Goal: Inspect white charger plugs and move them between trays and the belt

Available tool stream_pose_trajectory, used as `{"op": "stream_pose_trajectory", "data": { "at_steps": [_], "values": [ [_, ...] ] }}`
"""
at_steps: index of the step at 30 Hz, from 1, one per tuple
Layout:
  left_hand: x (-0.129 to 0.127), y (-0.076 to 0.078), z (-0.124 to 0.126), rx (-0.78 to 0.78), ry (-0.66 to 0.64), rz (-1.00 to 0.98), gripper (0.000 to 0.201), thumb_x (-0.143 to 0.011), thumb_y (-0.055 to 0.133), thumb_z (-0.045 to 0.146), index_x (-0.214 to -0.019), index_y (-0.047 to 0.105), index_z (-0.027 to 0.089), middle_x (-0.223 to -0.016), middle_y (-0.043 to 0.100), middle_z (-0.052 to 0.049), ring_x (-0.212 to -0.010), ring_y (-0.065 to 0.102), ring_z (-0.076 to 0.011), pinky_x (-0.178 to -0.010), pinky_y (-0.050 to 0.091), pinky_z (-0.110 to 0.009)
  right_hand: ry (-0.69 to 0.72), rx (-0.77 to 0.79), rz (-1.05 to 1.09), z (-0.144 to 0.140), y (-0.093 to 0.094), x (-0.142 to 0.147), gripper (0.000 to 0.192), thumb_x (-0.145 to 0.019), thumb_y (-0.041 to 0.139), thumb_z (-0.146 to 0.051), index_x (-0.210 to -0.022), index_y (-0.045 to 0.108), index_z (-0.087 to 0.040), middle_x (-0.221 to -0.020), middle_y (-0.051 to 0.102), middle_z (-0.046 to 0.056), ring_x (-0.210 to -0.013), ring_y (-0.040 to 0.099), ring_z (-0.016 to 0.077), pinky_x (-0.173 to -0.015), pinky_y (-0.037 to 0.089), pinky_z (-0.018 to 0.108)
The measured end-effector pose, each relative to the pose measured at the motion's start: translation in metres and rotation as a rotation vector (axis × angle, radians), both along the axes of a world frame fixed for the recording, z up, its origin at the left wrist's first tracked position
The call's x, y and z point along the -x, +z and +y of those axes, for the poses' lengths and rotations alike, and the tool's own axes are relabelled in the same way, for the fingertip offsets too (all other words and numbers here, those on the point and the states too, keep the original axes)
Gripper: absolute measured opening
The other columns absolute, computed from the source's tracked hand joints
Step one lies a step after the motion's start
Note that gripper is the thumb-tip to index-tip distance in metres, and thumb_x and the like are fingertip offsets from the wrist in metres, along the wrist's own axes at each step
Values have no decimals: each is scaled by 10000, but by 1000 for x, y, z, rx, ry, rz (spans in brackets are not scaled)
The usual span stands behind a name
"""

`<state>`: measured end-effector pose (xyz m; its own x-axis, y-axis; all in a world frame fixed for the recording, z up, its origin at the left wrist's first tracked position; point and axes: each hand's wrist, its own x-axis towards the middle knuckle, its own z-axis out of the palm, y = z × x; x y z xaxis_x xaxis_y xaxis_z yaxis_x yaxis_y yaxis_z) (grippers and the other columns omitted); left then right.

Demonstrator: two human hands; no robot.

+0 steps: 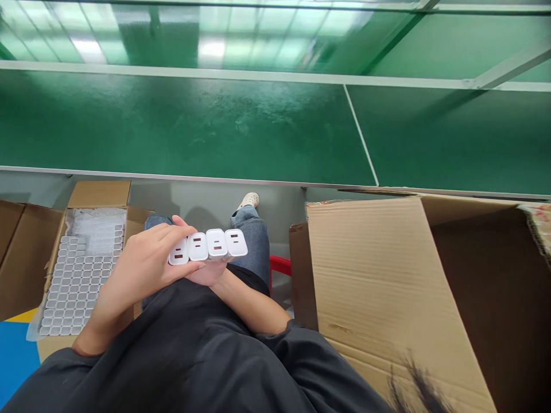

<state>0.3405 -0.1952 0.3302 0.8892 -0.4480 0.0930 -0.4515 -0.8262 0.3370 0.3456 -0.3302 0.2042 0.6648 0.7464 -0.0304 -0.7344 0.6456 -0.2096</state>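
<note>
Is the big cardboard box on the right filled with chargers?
No, the open cardboard box shows only bare flaps; the chargers sit in both hands.

Green workbench above a grey floor.
We saw the bench top (193, 126) glossy under reflected ceiling light, a white seam line (361, 137) crossing it, and open cardboard boxes (387, 275) beside it.

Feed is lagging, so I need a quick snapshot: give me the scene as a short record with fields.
left hand: fingers curled over a row of four white chargers
right hand: under the row, mostly hidden, supporting it
charger faces: port slots turned up toward the camera
left box: open carton with a tray of white chargers in rows
right box: large open carton, inside dark
floor: green
</note>
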Motion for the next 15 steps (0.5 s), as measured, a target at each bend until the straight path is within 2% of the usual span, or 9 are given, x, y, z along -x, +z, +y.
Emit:
{"op": "stream_pose_trajectory", "data": {
  "at_steps": [5,11,15],
  "values": [
    [0,-1,4,27,-43,-6,341,-956,569,497,-1150,583,216,-999,736,-5,-861,675,-181,-664,431,-276,1,-2,-10,0,2,0,1054,-525,778,-714,-1461,460,-348,-1342,568,80,-1150,552,279,-915,469,421],
    [2,-2,7,40,-86,-24,345,-955,575,491,-1168,560,220,-1032,732,-23,-911,671,-204,-718,444,-288,32,47,20,-2,9,-3,916,-627,762,-664,-1442,474,-362,-1299,597,56,-1065,597,258,-897,472,429],
    [2,-2,9,50,-124,-43,327,-949,599,447,-1174,557,214,-1021,727,-29,-909,669,-198,-720,454,-282,40,79,25,-3,13,-4,820,-679,782,-564,-1418,494,-357,-1231,634,36,-978,620,219,-888,481,408]
  ]
}}
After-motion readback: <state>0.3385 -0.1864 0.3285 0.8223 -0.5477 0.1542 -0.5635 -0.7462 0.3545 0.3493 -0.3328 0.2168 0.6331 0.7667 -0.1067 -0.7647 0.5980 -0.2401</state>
